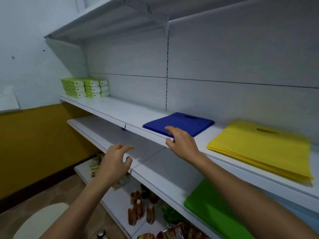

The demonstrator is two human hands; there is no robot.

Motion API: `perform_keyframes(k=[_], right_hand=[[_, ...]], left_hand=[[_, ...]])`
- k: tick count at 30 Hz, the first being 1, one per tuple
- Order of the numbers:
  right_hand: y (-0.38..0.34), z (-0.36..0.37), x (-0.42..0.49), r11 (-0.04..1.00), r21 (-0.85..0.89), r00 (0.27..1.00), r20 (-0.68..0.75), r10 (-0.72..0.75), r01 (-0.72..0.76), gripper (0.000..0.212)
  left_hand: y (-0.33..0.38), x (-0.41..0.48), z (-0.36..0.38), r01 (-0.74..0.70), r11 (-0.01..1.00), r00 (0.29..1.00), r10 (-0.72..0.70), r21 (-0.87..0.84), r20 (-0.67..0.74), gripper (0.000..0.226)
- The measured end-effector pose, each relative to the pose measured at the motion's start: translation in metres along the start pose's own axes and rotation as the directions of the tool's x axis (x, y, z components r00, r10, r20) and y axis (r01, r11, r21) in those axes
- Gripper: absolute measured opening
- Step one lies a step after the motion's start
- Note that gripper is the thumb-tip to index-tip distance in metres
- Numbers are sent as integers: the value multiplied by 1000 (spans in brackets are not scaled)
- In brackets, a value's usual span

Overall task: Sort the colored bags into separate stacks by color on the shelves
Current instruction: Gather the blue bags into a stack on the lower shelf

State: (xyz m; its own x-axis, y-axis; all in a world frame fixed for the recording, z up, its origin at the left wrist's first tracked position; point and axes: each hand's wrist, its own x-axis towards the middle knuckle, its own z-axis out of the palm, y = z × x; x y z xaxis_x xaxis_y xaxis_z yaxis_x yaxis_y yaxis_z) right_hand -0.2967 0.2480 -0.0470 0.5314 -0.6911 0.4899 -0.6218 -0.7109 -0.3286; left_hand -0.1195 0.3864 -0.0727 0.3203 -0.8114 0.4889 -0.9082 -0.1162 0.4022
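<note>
A flat stack of blue bags (pixel 186 122) lies on the upper white shelf (pixel 110 107), with a thicker stack of yellow bags (pixel 259 147) to its right. One shelf lower, a stack of green bags (pixel 210 209) lies at the right, partly under my right forearm. My right hand (pixel 181 142) hovers at the front edge of the blue stack, fingers loosely spread, its fingertips just over the near corner; it holds nothing. My left hand (pixel 114 163) floats in front of the lower shelf's edge with relaxed, slightly curled fingers, holding nothing.
Green-and-white boxes (pixel 85 87) are stacked at the far left of the upper shelf. Sauce bottles (pixel 138 211) and snack packets (pixel 174 233) fill the bottom shelves. A white round object (pixel 41 219) stands at the lower left by the yellow wall.
</note>
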Motion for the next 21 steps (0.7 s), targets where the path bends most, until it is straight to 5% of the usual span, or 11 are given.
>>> perform_keyframes(k=[17,21], right_hand=[[60,41,173,979,-159,987,-120,109,-127,45],[99,27,173,936,-237,957,-190,220,-262,45]], left_hand=[[-43,247,83,-235,960,969,244,-154,41,37],[-32,296,116,-322,912,934,350,-252,73,37]])
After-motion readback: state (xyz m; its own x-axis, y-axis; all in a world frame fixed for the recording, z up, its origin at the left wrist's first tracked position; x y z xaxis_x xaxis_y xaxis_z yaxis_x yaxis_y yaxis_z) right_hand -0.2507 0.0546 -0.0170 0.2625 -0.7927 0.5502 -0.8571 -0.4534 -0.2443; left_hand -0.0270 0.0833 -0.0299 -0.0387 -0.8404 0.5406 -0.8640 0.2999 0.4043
